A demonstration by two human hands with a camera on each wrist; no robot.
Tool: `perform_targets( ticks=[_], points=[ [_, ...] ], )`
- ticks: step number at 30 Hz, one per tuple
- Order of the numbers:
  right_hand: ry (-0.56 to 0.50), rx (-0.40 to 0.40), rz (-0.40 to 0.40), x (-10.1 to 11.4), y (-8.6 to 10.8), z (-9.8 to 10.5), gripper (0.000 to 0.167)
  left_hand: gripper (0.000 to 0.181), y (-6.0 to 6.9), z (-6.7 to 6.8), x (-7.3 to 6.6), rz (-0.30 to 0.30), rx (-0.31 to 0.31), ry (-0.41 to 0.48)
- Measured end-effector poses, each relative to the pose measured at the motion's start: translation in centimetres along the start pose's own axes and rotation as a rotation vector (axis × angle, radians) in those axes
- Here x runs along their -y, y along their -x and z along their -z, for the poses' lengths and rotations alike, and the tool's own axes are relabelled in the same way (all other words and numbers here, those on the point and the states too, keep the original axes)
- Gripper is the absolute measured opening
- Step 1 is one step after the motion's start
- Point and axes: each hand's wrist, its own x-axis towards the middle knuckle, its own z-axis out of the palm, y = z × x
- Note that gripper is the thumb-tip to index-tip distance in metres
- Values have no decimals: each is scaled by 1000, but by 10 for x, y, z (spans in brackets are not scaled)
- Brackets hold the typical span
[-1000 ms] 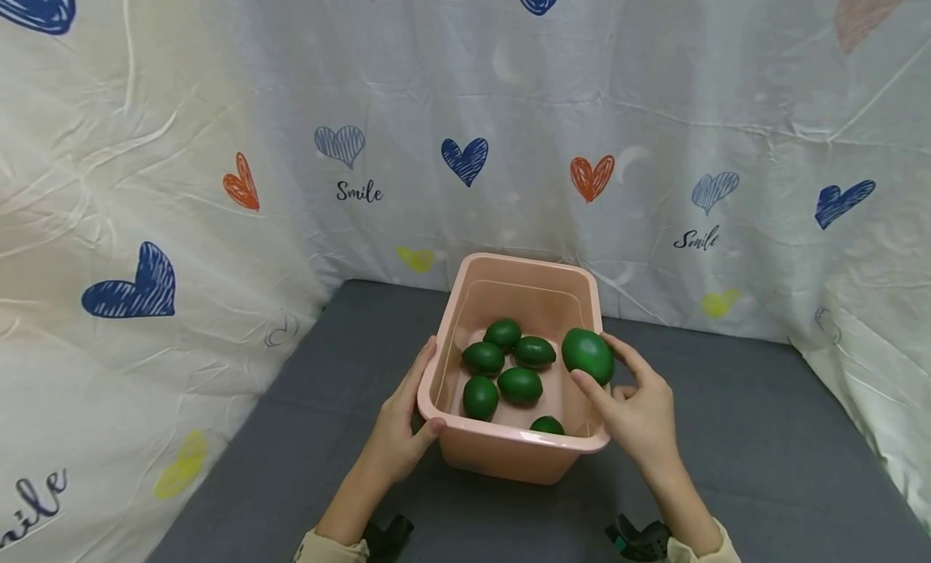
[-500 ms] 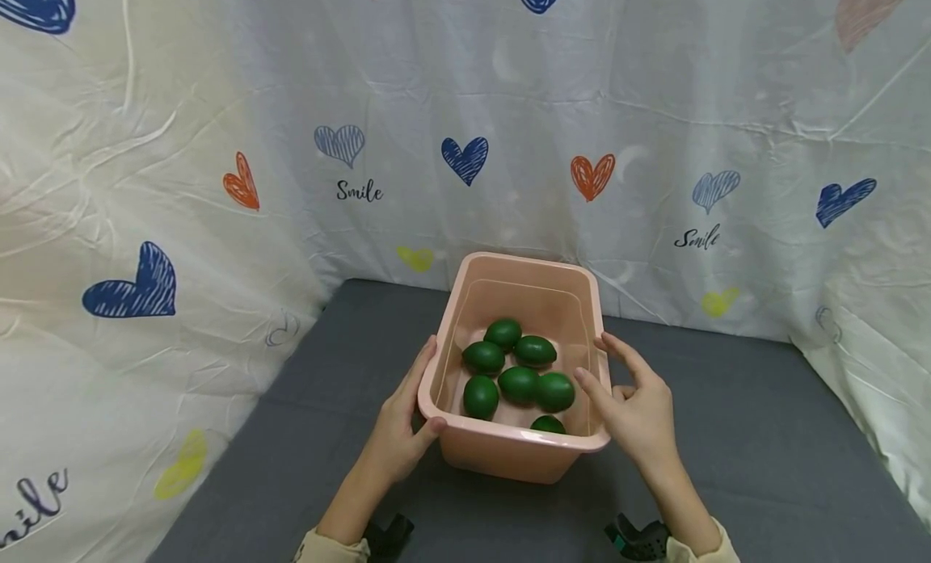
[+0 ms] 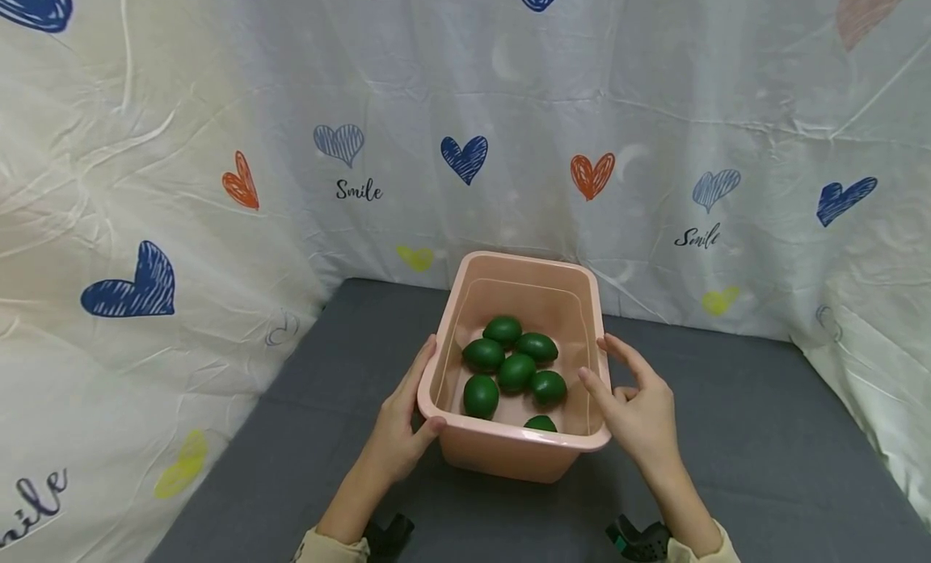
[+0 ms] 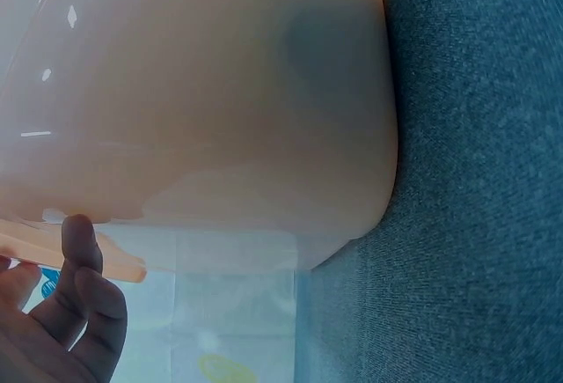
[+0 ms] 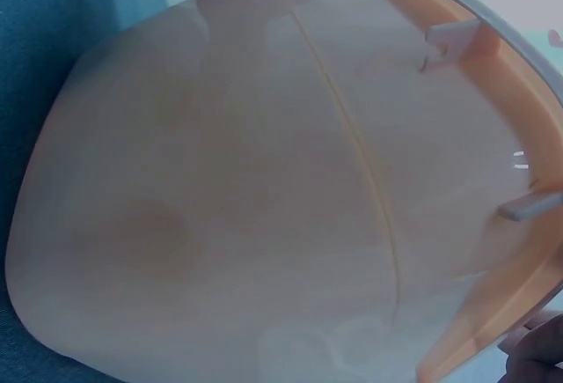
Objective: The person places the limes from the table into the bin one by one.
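Note:
A pink plastic bin (image 3: 502, 458) stands on the dark grey cloth. Several green limes (image 3: 516, 373) lie loose on its floor, one partly hidden by the front wall. My left hand (image 3: 398, 426) holds the bin's near left corner, thumb at the front rim and fingers along the left side; in the left wrist view, its fingers (image 4: 81, 242) bend up under the rim. At the right rim is my right hand (image 3: 640, 413), thumb and index finger apart with nothing between them. The right wrist view shows mostly the bin's outer wall (image 5: 220, 180).
A white curtain (image 3: 407, 78) printed with hearts and "Smile" hangs close behind the bin and along both sides. The grey cloth (image 3: 742, 450) spreads left and right of the bin. Dark straps (image 3: 640, 539) sit at both wrists.
My right hand held a lime over the bin's right side, then let it go, and it dropped among the others. The limes shifted slightly afterwards. My left hand stayed put.

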Motion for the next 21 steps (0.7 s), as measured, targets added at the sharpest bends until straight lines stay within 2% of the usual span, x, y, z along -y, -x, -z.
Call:
perform_targets(
  ticks=[8, 11, 13, 15, 17, 19, 21],
  points=[
    [9, -18, -22, -14, 2, 3, 57, 100, -4, 0, 6, -9, -5, -8],
    [12, -2, -48, -23, 4, 6, 58, 99, -3, 0, 8, -7, -21, -59],
    [48, 18, -61, -31, 6, 9, 59, 98, 1, 3, 8, 20, -15, -115],
    [128, 54, -53, -39, 6, 13, 61, 95, 4, 10, 7, 68, 24, -169],
    [249, 90, -24, -47, 6, 19, 60, 95, 5, 23, 7, 118, 108, -233],
    [383, 137, 15, -55, 5, 26, 57, 103, 6, 37, 10, 147, 205, -335],
    [506, 184, 27, -64, 4, 34, 55, 110, 5, 51, 17, 157, 287, -475]
  ],
)
